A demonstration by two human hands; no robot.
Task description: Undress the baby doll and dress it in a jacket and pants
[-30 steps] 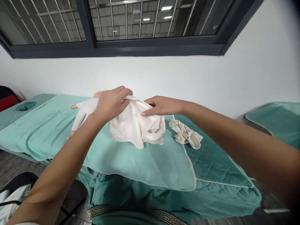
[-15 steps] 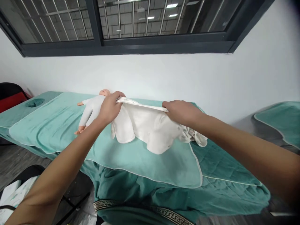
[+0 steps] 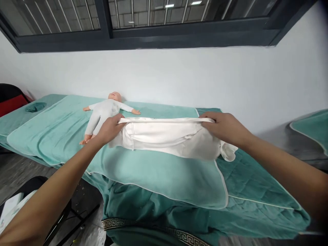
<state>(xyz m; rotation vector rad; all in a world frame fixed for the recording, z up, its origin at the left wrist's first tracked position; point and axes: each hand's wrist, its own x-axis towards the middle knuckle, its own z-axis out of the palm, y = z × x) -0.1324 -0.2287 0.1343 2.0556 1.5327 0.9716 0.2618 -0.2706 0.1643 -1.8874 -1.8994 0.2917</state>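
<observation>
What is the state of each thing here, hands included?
White cloth: top edge stretched straight
Left hand: closed on one end
Right hand: closed on the other end
Doll: lying down, dressed, arms spread
Small cloth: crumpled, partly hidden
Green sheet: spread out, slightly wrinkled

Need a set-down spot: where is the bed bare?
Bare: light sheet between doll and round hole; its front strip, between white cloth and near edge; dark quilt in front of crumpled cloth. Crowded: middle, where left hand and right hand stretch the white cloth, doll beyond the left, crumpled cloth below the right.
</observation>
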